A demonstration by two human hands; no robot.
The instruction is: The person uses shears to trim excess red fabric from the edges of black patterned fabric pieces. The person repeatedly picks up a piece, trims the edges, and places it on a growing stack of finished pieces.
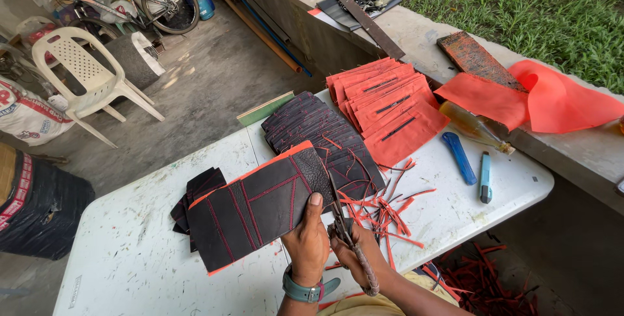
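Observation:
My left hand (307, 241), with a teal watch on its wrist, grips a black stitched panel (257, 205) that has red stitching and an orange backing edge; it is held flat above the white table (130, 257). Beside it my right hand (354, 251) is closed on a pair of scissors (344, 215), whose blades point up along the panel's right edge. Orange trimmed strips (383, 209) lie scattered on the table just right of the hands.
A fanned stack of black stitched panels (318, 127) and a stack of orange pieces (387, 105) lie further back. Two utility knives (460, 157), a bottle (474, 126) and orange fabric (552, 98) sit to the right near a concrete ledge (416, 30). A white plastic chair (88, 75) stands at left.

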